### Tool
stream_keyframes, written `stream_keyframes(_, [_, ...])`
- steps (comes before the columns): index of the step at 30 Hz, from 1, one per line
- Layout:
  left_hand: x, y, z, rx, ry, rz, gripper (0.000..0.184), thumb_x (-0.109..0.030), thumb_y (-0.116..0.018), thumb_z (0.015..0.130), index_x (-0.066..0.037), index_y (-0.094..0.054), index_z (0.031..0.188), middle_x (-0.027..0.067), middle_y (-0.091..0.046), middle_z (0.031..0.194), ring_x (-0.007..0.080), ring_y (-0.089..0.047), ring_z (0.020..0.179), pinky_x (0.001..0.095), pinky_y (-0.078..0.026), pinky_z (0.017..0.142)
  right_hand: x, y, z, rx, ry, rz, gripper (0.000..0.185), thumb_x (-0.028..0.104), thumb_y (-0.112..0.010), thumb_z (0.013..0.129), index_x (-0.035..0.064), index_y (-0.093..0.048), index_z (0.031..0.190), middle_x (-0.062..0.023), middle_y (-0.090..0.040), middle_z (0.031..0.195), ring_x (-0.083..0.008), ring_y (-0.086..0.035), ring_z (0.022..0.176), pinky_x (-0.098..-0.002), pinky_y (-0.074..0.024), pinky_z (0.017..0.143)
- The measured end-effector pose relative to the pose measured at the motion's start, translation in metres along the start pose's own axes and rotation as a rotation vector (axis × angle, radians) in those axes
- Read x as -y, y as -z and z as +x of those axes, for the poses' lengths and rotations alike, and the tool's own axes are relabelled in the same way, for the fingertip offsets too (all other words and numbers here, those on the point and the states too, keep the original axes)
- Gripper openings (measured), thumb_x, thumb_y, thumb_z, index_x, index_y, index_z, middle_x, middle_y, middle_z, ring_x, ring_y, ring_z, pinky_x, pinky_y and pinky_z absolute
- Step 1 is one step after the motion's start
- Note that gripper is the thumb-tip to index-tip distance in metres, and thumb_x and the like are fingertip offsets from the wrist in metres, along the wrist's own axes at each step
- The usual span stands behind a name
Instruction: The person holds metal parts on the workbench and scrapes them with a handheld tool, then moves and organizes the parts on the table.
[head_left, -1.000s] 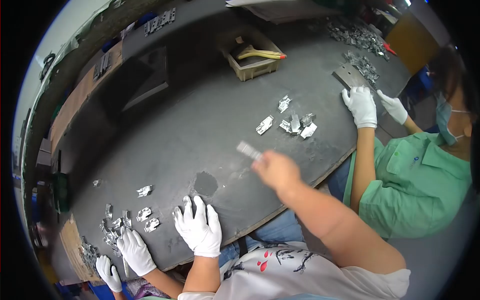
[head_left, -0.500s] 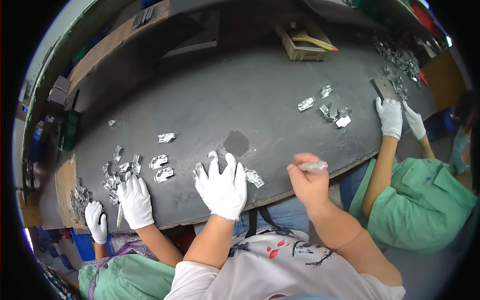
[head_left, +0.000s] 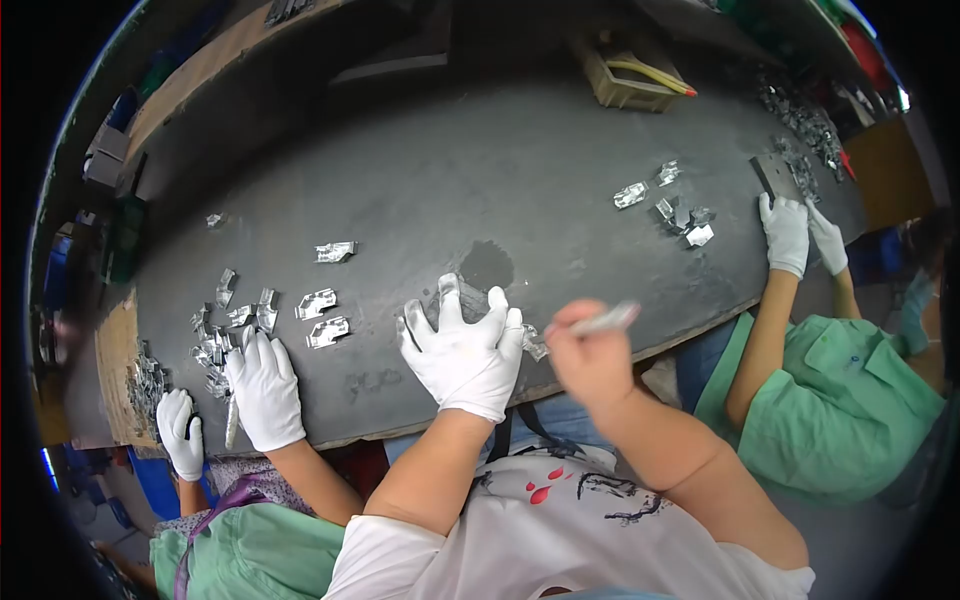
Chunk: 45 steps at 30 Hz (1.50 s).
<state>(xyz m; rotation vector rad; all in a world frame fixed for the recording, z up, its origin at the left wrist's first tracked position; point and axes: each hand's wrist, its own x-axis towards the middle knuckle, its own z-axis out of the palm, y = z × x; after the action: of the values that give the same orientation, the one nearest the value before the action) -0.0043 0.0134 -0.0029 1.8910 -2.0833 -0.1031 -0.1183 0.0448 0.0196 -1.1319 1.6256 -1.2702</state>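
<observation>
My left hand (head_left: pixel 464 356), in a white glove with darkened fingertips, lies on the dark tabletop with its fingers spread. Beside its thumb is a small shiny bent metal part (head_left: pixel 535 343), partly covered by my hands; whether the thumb presses on it I cannot tell. My bare right hand (head_left: pixel 592 358) is closed around a whitish pen-like stick (head_left: pixel 612 319), close to the right of that part, and slightly blurred. Further left, three similar metal pieces (head_left: pixel 330 332) lie apart from my left hand. Several more metal parts (head_left: pixel 683 215) are loosely grouped to the upper right.
At left, a co-worker's gloved hands (head_left: pixel 265 388) are beside a scattered heap of metal parts (head_left: pixel 215 350). Another co-worker's gloved hands (head_left: pixel 785 235) touch a dark block (head_left: pixel 774 176) at right. A bin (head_left: pixel 632 94) with a yellow-handled tool stands at the back.
My right hand has moved left and down with the stick, closer to the metal part by my left thumb. The view has shifted slightly. My left hand stays spread on the table.
</observation>
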Motion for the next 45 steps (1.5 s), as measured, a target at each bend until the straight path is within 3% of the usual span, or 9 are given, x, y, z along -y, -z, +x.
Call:
stream_keyframes(3, [0.001,0.001,0.002,0.012,-0.033,-0.025,0.023,-0.039,-0.057,0.074,-0.031,-0.065,0.095,0.0124,-0.046,0.126,0.0465,-0.039,0.111,0.0528,-0.029,0.093,-0.007,0.006,0.013,-0.073,-0.256,0.201,0.008,0.005,-0.056,0.079,0.0036,-0.053,0.087,-0.0028,-0.054,0.072,-0.0111,-0.053,0.063,-0.0261,-0.0433,0.056])
stream_keyframes(6, [0.000,0.002,0.003,0.063,-0.035,-0.008,0.020,-0.038,-0.058,0.074,-0.032,-0.066,0.092,0.0114,-0.046,0.127,0.0463,-0.039,0.111,0.0532,-0.029,0.094,-0.009,-0.004,0.002,0.080,0.627,-0.402,0.005,0.005,-0.057,0.076,0.0061,-0.056,0.080,-0.0070,-0.055,0.073,-0.0181,-0.055,0.062,-0.0318,-0.0445,0.058])
stream_keyframes(9, [0.000,0.001,0.003,0.040,-0.034,-0.026,0.018,-0.037,-0.058,0.074,-0.032,-0.067,0.089,0.0108,-0.046,0.127,0.0460,-0.039,0.112,0.0536,-0.028,0.095,-0.012,0.001,0.003,0.031,-0.152,-0.063,0.008,0.005,-0.059,0.074,0.0060,-0.056,0.081,-0.0089,-0.058,0.078,-0.0231,-0.057,0.069,-0.0339,-0.0457,0.062])
stream_keyframes(14, [0.000,0.001,0.004,0.028,-0.014,-0.044,0.017,-0.037,-0.058,0.074,-0.032,-0.068,0.087,0.0106,-0.047,0.126,0.0459,-0.039,0.113,0.0533,-0.027,0.096,-0.011,0.010,0.008,0.166,0.756,-0.391,0.016,-0.001,-0.055,0.077,0.0003,-0.048,0.091,-0.0077,-0.055,0.077,-0.0132,-0.055,0.061,-0.0243,-0.0472,0.055])
stream_keyframes(17, [-0.001,0.002,0.003,0.021,-0.016,-0.046,0.018,-0.038,-0.057,0.074,-0.032,-0.068,0.088,0.0105,-0.048,0.126,0.0459,-0.039,0.113,0.0525,-0.026,0.097,-0.009,0.009,0.019,-0.091,-0.410,0.273,0.023,0.004,-0.060,0.076,0.0001,-0.050,0.097,-0.0074,-0.057,0.075,-0.0115,-0.057,0.065,-0.0252,-0.0457,0.056])
stream_keyframes(33, [-0.001,0.000,0.002,0.030,-0.006,-0.025,0.017,-0.039,-0.057,0.074,-0.030,-0.069,0.083,0.0094,-0.047,0.127,0.0434,-0.038,0.114,0.0510,-0.030,0.094,0.010,0.004,-0.018,0.082,0.656,-0.552,0.014,-0.004,-0.059,0.070,0.0031,-0.056,0.082,-0.0106,-0.055,0.080,-0.0220,-0.056,0.069,-0.0282,-0.0441,0.062])
stream_keyframes(40, [-0.002,-0.004,0.004,-0.038,-0.038,-0.007,0.014,-0.036,-0.059,0.073,-0.027,-0.069,0.076,0.0099,-0.051,0.122,0.0434,-0.043,0.108,0.0498,-0.035,0.089,-0.018,0.012,-0.010,-0.021,0.480,-0.230,0.013,0.003,-0.060,0.069,0.0065,-0.054,0.080,-0.0092,-0.054,0.079,-0.0287,-0.054,0.066,-0.0355,-0.0456,0.064])
stream_keyframes(43, [-0.002,-0.002,0.005,-0.072,-0.063,-0.009,0.013,-0.034,-0.060,0.072,-0.026,-0.070,0.074,0.0103,-0.052,0.121,0.0439,-0.044,0.105,0.0498,-0.036,0.089,-0.018,0.043,0.032,-0.038,-0.653,0.466,0.013,0.004,-0.057,0.075,0.0014,-0.049,0.085,-0.0070,-0.055,0.075,-0.0168,-0.057,0.063,-0.0298,-0.0499,0.057])
stream_keyframes(45, [-0.002,-0.003,0.005,-0.096,-0.072,-0.020,0.013,-0.034,-0.060,0.072,-0.025,-0.070,0.074,0.0105,-0.052,0.121,0.0440,-0.045,0.104,0.0501,-0.036,0.088,-0.015,0.049,0.022,-0.106,-0.526,0.496,0.016,0.003,-0.058,0.075,0.0003,-0.049,0.087,-0.0077,-0.054,0.075,-0.0146,-0.056,0.061,-0.0283,-0.0506,0.056])
